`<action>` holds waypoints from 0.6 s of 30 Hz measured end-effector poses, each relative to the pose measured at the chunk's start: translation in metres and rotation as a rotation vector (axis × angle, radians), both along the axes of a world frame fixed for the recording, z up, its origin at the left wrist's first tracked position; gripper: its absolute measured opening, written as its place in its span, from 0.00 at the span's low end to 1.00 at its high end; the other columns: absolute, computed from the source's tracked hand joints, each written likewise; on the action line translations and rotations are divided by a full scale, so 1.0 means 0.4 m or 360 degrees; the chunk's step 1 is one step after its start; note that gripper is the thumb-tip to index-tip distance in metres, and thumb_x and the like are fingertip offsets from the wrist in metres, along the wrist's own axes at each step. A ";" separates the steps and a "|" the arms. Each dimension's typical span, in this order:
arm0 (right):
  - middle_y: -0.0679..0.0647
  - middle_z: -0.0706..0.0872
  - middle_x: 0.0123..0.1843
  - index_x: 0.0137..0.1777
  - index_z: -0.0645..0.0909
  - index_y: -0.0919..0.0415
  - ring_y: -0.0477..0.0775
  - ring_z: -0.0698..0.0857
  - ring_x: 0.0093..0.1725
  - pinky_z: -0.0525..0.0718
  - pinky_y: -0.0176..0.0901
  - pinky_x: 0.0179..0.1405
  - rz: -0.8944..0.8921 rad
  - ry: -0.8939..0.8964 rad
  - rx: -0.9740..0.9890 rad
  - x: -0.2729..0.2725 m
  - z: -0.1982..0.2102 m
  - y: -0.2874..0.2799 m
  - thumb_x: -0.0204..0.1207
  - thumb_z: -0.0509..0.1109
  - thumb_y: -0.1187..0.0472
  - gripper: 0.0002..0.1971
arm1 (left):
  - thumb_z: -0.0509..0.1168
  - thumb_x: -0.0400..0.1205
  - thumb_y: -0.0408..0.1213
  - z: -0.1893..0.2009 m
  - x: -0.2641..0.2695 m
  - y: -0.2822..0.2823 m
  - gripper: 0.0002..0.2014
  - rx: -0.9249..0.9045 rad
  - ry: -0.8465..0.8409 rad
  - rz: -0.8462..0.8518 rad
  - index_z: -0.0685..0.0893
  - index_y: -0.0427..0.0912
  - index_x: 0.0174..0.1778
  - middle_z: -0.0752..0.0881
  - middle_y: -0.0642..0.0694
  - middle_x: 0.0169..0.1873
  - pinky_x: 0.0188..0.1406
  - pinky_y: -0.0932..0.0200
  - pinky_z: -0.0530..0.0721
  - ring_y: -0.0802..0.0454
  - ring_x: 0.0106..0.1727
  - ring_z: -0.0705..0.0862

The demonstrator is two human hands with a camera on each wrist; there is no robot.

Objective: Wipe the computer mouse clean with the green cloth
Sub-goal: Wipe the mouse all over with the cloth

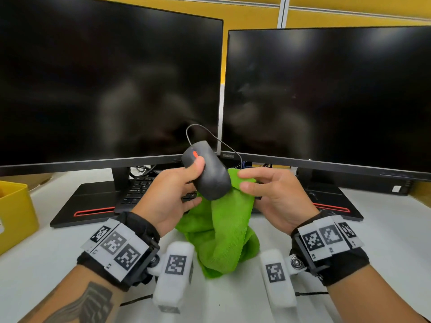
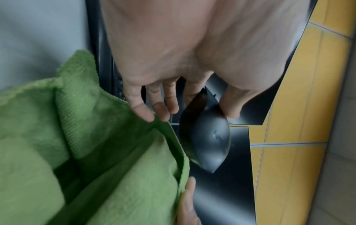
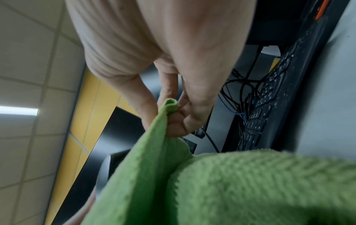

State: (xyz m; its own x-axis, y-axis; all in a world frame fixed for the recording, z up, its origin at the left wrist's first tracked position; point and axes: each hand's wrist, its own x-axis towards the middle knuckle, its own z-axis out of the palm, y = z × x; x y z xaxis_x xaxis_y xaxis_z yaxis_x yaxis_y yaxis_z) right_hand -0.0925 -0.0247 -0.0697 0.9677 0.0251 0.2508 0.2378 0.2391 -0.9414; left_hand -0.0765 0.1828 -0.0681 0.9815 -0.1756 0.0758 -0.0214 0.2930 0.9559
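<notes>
A black wired mouse (image 1: 210, 173) with an orange scroll wheel is lifted above the desk, tilted, its cable looping up behind it. My left hand (image 1: 177, 192) grips it, thumb on top near the wheel, fingers underneath; the left wrist view shows the same mouse (image 2: 210, 141) held by thumb and index finger. The green cloth (image 1: 224, 229) hangs from under the mouse down to the desk. My right hand (image 1: 263, 192) pinches the cloth's upper edge beside the mouse; in the right wrist view the cloth (image 3: 167, 130) sits between its thumb and fingers.
Two dark monitors (image 1: 112, 85) (image 1: 326, 96) stand close behind on flat black bases. A black keyboard (image 1: 140, 190) lies under the hands. A yellow box (image 1: 14, 213) is at the left edge. The white desk (image 1: 46, 264) runs toward me.
</notes>
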 end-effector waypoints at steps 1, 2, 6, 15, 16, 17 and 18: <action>0.68 0.91 0.47 0.50 0.88 0.73 0.65 0.91 0.45 0.91 0.52 0.42 -0.0062 0.0019 0.0015 0.001 0.003 -0.004 0.71 0.73 0.82 0.10 | 0.69 0.86 0.54 0.005 0.001 0.003 0.14 -0.0088 0.0070 0.0003 0.92 0.50 0.60 0.93 0.49 0.57 0.63 0.46 0.82 0.47 0.58 0.88; 0.65 0.91 0.43 0.48 0.87 0.71 0.63 0.90 0.41 0.90 0.50 0.39 -0.0103 0.0040 0.0031 0.002 0.005 -0.008 0.72 0.71 0.84 0.11 | 0.66 0.88 0.54 0.011 -0.002 0.006 0.15 -0.0160 0.0139 -0.0026 0.90 0.50 0.63 0.92 0.48 0.58 0.58 0.47 0.83 0.47 0.55 0.89; 0.63 0.87 0.45 0.52 0.80 0.66 0.62 0.88 0.41 0.89 0.55 0.43 -0.0166 0.0150 0.0167 0.006 0.014 -0.015 0.73 0.69 0.86 0.16 | 0.58 0.90 0.56 0.021 -0.012 0.013 0.18 -0.0296 0.0296 -0.0151 0.86 0.50 0.63 0.89 0.44 0.44 0.30 0.59 0.82 0.45 0.35 0.86; 0.78 0.82 0.72 0.71 0.80 0.78 0.77 0.84 0.69 0.80 0.71 0.74 0.0007 0.0270 0.0390 0.001 0.019 -0.021 0.70 0.72 0.63 0.30 | 0.59 0.86 0.63 0.033 -0.027 0.015 0.30 -0.0169 0.0261 -0.0299 0.88 0.36 0.51 0.80 0.44 0.25 0.10 0.69 0.69 0.54 0.16 0.76; 0.78 0.82 0.72 0.72 0.79 0.78 0.77 0.83 0.70 0.79 0.72 0.75 0.0034 0.0252 0.0408 0.000 0.021 -0.022 0.70 0.73 0.60 0.31 | 0.59 0.86 0.63 0.033 -0.027 0.014 0.31 -0.0148 0.0248 -0.0314 0.89 0.36 0.51 0.79 0.44 0.25 0.10 0.69 0.68 0.54 0.16 0.75; 0.77 0.83 0.70 0.71 0.80 0.76 0.76 0.84 0.67 0.81 0.70 0.74 0.0075 0.0220 0.0426 -0.001 0.021 -0.023 0.70 0.75 0.58 0.31 | 0.59 0.85 0.63 0.032 -0.028 0.013 0.31 -0.0126 0.0232 -0.0325 0.89 0.36 0.52 0.79 0.44 0.25 0.10 0.68 0.68 0.54 0.16 0.75; 0.75 0.85 0.67 0.68 0.81 0.73 0.72 0.85 0.64 0.85 0.66 0.70 0.0137 0.0176 0.0452 -0.001 0.020 -0.024 0.68 0.78 0.56 0.31 | 0.61 0.83 0.63 0.030 -0.028 0.011 0.30 -0.0109 0.0214 -0.0334 0.89 0.36 0.52 0.78 0.44 0.25 0.10 0.68 0.68 0.54 0.16 0.75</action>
